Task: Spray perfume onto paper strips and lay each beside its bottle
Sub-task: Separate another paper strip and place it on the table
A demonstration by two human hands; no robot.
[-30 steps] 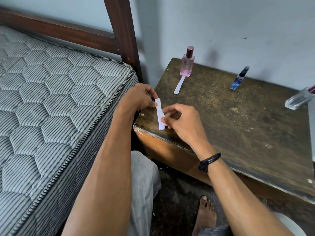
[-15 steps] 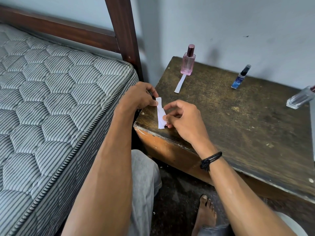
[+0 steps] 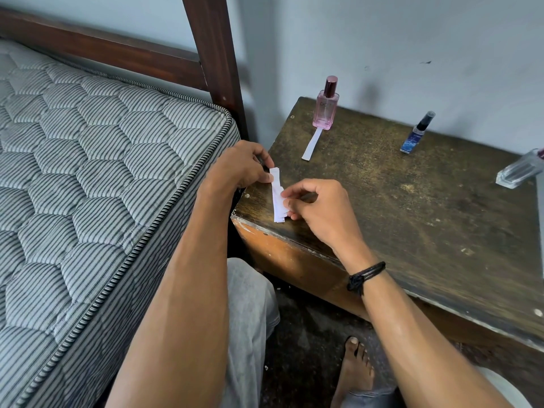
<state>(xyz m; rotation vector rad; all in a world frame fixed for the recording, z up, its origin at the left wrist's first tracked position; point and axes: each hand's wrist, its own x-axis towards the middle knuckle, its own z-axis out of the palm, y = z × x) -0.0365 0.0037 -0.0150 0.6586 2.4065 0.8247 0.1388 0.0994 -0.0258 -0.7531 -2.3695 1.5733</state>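
Here, a small sheaf of paper strips sits over the near left corner of the wooden table, gripped at both ends. The left hand pinches the upper end, thumb on top and fingers curled behind it. The right hand pinches the lower half between thumb and curled fingertips. The bottom edges fan apart slightly, but how many strips there are cannot be counted, and the fingers hide the right side of the sheaf. Whether the paper touches the tabletop or is held just above it cannot be told.

Farther back, a pink bottle stands upright near the table's left rear corner. A single strip lies flat in front of it, with its far end at the bottle's base. A small blue bottle with a dark sprayer stands well to the right, its label too small to read. A clear bottle at the right edge is cut off by the frame, so its cap is barely seen.

A dark cord bracelet circles the right wrist. A striped quilted mattress and a dark bedpost fill the left, and a bare foot rests on the floor below.
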